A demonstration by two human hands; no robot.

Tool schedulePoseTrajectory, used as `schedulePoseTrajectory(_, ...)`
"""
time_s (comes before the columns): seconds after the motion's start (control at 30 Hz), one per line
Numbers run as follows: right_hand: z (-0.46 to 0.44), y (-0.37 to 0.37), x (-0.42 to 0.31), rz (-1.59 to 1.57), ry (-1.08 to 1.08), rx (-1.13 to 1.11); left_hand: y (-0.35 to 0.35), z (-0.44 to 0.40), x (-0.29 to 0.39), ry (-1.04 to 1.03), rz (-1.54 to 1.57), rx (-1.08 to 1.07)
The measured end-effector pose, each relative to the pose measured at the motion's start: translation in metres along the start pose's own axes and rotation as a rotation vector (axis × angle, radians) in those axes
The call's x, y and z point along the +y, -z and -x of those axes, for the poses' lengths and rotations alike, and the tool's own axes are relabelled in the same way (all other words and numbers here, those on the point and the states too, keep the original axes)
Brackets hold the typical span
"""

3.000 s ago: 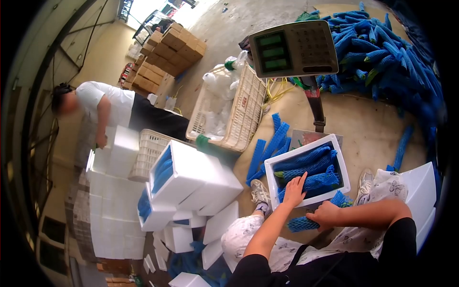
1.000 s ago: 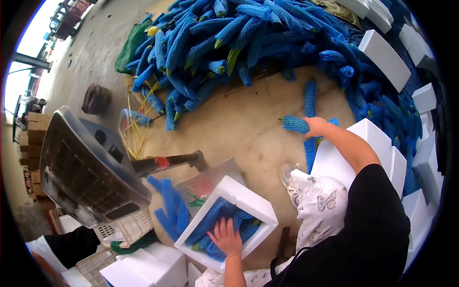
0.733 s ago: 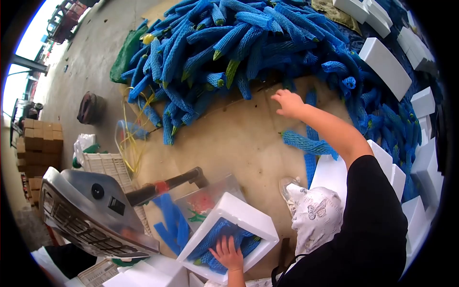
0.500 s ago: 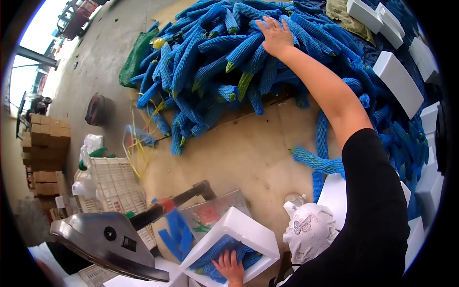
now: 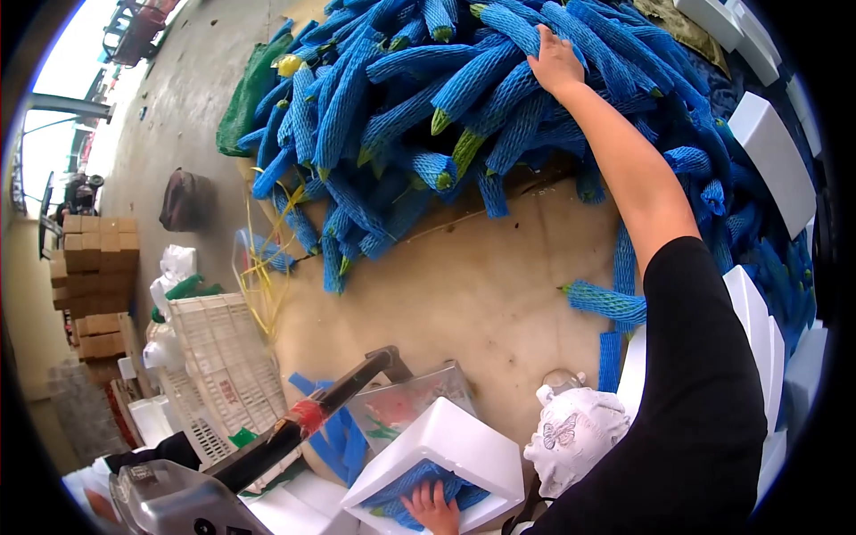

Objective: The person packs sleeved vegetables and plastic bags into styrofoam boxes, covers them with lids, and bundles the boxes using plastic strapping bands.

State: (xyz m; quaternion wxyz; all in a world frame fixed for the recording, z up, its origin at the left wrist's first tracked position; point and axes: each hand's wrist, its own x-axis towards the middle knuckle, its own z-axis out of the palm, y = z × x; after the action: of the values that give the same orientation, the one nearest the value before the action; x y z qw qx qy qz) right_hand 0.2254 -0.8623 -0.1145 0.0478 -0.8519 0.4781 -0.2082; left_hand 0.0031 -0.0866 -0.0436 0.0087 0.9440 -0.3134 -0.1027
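Note:
A large heap of long green vegetables in blue foam net sleeves fills the top of the head view. My right hand reaches to the heap's upper part, its fingers curled over one netted vegetable. Lower down, a white foam box stands tilted with its opening facing me. My left hand lies inside that opening, fingers spread over the blue-netted vegetables in it. Its wrist is cut off by the frame's bottom edge.
Beside the box are a scale with a dark post and a metal platform. A white plastic crate stands left. A single netted vegetable lies near my right arm. White foam boxes line the right side.
My right hand has shifted slightly right on the heap, and its fingers have closed over a vegetable. My left hand stays in the box. The whole view has shifted a little.

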Motion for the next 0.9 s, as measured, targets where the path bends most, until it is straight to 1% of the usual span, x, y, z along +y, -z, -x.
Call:
schedulePoseTrajectory(0.07,0.026,-0.009,0.031,-0.137,0.132,0.158,-0.005,-0.003,-0.003,-0.007,0.002,0.007)
schedulePoseTrajectory(0.13,0.084,0.013,0.050,-0.302,0.096,0.136,-0.004,-0.003,-0.004,-0.021,0.010,0.004)
schedulePoseTrajectory(0.2,0.142,0.015,0.073,-0.437,0.053,0.142,-0.004,-0.003,-0.002,-0.018,0.010,0.008)
schedulePoseTrajectory(0.23,0.167,0.016,0.082,-0.631,-0.087,0.072,-0.003,-0.003,-0.001,-0.017,0.003,0.007)
schedulePoseTrajectory(0.27,0.189,0.027,0.083,-0.728,-0.173,0.046,0.000,-0.003,-0.001,-0.021,-0.005,0.001)
schedulePoseTrajectory(0.33,0.234,0.028,0.093,-0.722,-0.360,0.030,0.000,-0.006,0.000,-0.033,0.008,-0.009)
schedulePoseTrajectory(0.4,0.288,0.018,0.112,-0.754,-0.723,-0.168,0.001,-0.006,0.000,-0.027,0.028,0.027)
schedulePoseTrajectory(0.43,0.312,0.025,0.110,-0.604,-0.745,-0.213,0.000,-0.007,0.000,-0.029,0.027,0.028)
schedulePoseTrajectory(0.47,0.343,0.003,0.132,-0.512,-0.727,-0.176,-0.001,-0.007,0.000,-0.013,0.054,0.035)
schedulePoseTrajectory(0.53,0.336,0.036,0.110,-0.450,-0.415,0.213,0.000,-0.005,0.000,0.017,0.075,0.044)
schedulePoseTrajectory(0.6,0.278,0.084,0.057,-0.393,-0.072,0.260,-0.001,-0.005,0.000,0.017,0.067,0.040)
schedulePoseTrajectory(0.67,0.206,0.084,0.012,-0.471,0.276,0.248,0.000,-0.005,0.001,0.002,0.052,0.034)
schedulePoseTrajectory(0.73,0.134,0.066,-0.039,-0.543,0.447,0.183,-0.002,-0.004,0.004,0.008,0.033,0.029)
schedulePoseTrajectory(0.77,0.100,0.044,-0.059,-0.530,0.507,0.170,-0.001,-0.005,0.005,0.003,0.037,0.032)
schedulePoseTrajectory(0.8,0.068,0.011,-0.074,-0.374,0.528,0.194,0.001,-0.005,0.005,0.000,0.034,0.035)
schedulePoseTrajectory(0.83,0.037,-0.020,-0.084,-0.365,0.530,0.104,0.002,-0.007,0.006,0.008,0.025,0.028)
schedulePoseTrajectory(0.87,0.015,-0.032,-0.094,-0.129,0.458,0.024,0.001,-0.005,0.006,0.031,0.007,0.039)
schedulePoseTrajectory(0.9,-0.002,-0.041,-0.101,0.007,0.322,-0.070,-0.002,-0.002,0.004,0.022,0.012,0.012)
